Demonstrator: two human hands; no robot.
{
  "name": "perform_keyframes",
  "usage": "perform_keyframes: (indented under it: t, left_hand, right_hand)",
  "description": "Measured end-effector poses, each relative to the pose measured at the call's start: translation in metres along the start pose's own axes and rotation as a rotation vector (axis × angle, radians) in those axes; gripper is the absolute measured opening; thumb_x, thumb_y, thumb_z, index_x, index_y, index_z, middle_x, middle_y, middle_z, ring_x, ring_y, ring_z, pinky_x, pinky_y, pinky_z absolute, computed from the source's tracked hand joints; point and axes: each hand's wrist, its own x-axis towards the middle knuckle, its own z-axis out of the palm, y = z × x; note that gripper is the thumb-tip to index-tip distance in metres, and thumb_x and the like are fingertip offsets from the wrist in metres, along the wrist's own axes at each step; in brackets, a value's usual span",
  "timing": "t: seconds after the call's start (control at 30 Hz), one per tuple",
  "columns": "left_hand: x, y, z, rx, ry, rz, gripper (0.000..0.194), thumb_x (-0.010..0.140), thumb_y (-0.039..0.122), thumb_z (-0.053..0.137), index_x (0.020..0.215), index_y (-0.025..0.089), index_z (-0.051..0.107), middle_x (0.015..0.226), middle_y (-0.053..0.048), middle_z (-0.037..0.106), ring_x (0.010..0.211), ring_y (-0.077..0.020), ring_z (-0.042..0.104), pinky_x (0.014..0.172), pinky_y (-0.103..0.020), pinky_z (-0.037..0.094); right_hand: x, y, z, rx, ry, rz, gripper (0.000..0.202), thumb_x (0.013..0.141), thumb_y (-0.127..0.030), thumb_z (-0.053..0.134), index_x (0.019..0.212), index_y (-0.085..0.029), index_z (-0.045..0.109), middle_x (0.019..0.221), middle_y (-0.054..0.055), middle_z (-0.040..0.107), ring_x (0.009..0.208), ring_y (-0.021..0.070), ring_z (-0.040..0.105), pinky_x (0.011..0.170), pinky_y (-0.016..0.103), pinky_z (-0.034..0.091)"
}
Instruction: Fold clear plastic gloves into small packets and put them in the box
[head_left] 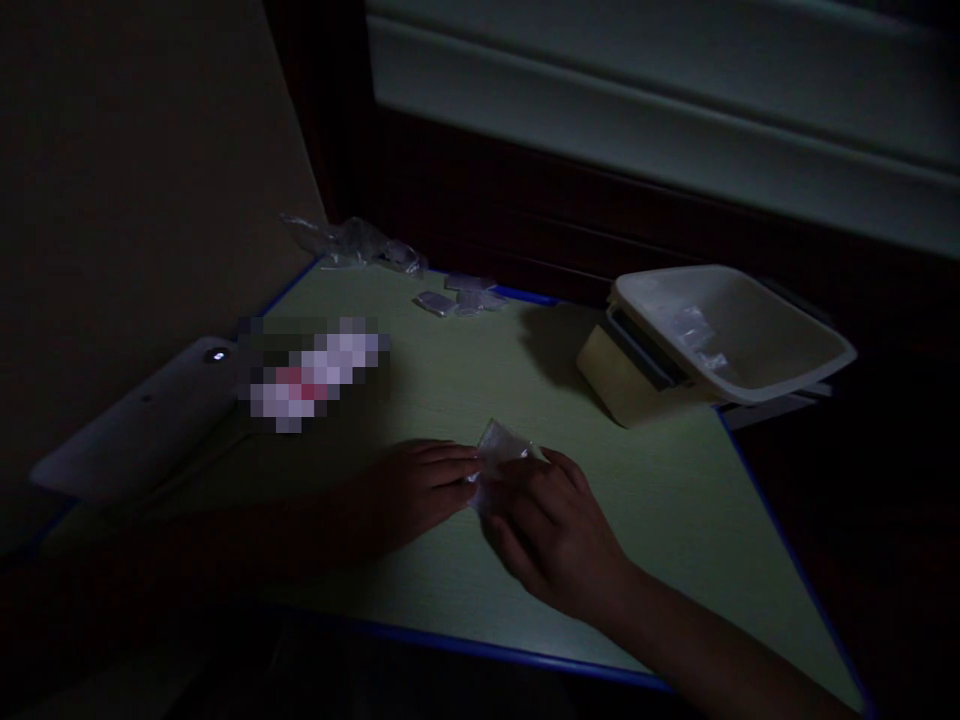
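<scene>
A small clear plastic bag (504, 440) lies on the pale green tabletop (660, 520), partly covered by my fingers. My left hand (424, 495) rests beside it, its fingers stretched flat and their tips touching the bag's left edge. From the right, my right hand (551, 525) bends its fingers over the bag and grips its near part. Dim light and the fingers hide how the lower end of the bag lies.
A whitish plastic tub (611, 375) with clear plastic pieces inside stands tilted at the right. Several folded plastic bags (469, 297) and a crumpled clear wrapper (360, 243) lie along the back edge. At the left are a pale flat device (142, 420) and a blurred-out item (315, 375).
</scene>
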Motion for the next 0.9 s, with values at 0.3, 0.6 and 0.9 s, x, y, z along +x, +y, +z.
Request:
perform_keyframes:
  t: [0.3,0.6,0.9]
  left_hand:
    - [0.003,0.0,-0.008,-0.093,-0.064,-0.051,0.022,0.095,0.015,0.044,0.108,0.01,0.061,0.119,-0.013,0.063,0.117,-0.0224,0.054,0.097,-0.039,0.048]
    - [0.001,-0.004,-0.009,-0.313,-0.067,-0.208,0.026,0.088,0.024,0.059,0.113,0.015,0.058,0.115,-0.009,0.064,0.113,-0.0207,0.055,0.096,-0.038,0.046]
    - [0.004,-0.006,-0.011,-0.4,-0.031,-0.339,0.012,0.09,0.017,0.052,0.095,0.016,0.063,0.095,-0.005,0.064,0.094,-0.0173,0.057,0.084,-0.032,0.047]
  right_hand:
    - [-0.004,0.003,-0.004,-0.05,-0.134,0.013,0.022,0.089,-0.023,0.054,0.104,-0.012,0.065,0.106,0.014,0.07,0.1,0.0263,0.063,0.096,0.049,0.045]
    - [0.0,0.003,-0.005,0.137,-0.042,0.076,0.02,0.092,-0.017,0.047,0.101,-0.014,0.065,0.095,0.012,0.071,0.09,0.022,0.065,0.082,0.039,0.052]
    - [0.0,0.0,-0.003,0.236,-0.058,0.161,0.026,0.089,-0.035,0.056,0.105,-0.015,0.062,0.092,0.011,0.071,0.085,0.0232,0.065,0.075,0.037,0.051]
